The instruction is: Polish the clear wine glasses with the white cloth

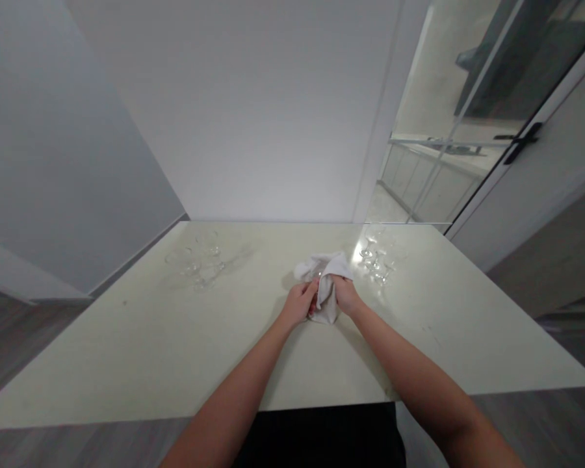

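A crumpled white cloth [338, 265] is bunched between my hands just above the middle of the table. My left hand [299, 303] is closed at the cloth's left side, its fingers curled round a clear glass [320, 275] that shows only as a glint inside the folds. Most of that glass is hidden. My right hand [346, 296] grips the cloth from the right, with its fingers tucked under the fabric. Clear stemmed glasses [374, 263] stand close beyond my right hand.
More clear stemmed glasses [199, 263] stand at the table's far left. The pale glossy table [141, 351] meets a white wall panel [253, 130] at the back. A glazed door with a black handle [524, 142] is at the right.
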Action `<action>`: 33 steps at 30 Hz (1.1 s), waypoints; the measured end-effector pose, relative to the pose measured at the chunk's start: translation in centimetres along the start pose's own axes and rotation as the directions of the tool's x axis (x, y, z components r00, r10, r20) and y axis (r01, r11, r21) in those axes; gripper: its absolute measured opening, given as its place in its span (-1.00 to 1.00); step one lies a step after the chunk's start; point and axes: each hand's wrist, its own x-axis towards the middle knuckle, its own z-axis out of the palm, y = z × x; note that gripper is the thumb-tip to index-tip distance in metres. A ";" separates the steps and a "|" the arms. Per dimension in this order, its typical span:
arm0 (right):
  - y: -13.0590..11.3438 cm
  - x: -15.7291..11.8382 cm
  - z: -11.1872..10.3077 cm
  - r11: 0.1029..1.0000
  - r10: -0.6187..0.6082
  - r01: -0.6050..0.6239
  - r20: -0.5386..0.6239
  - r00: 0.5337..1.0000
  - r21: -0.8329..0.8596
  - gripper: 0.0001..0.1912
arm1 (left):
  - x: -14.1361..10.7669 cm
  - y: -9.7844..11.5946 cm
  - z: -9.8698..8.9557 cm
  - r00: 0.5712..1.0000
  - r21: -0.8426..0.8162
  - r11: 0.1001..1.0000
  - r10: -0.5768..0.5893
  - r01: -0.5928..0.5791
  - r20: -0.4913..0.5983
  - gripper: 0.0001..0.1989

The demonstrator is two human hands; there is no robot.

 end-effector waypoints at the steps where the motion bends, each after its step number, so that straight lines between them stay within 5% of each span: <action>1: -0.2 -0.1 0.0 1.000 0.019 -0.018 -0.018 1.000 0.022 -0.79 | 0.0 -0.1 0.0 1.000 -0.001 1.000 0.007 -0.007 0.005 -0.44; 33: 1.2 0.8 -0.5 0.999 -0.033 0.032 0.042 0.999 0.013 -0.82 | -0.1 0.0 0.0 0.999 0.012 1.000 0.007 -0.008 0.045 -0.44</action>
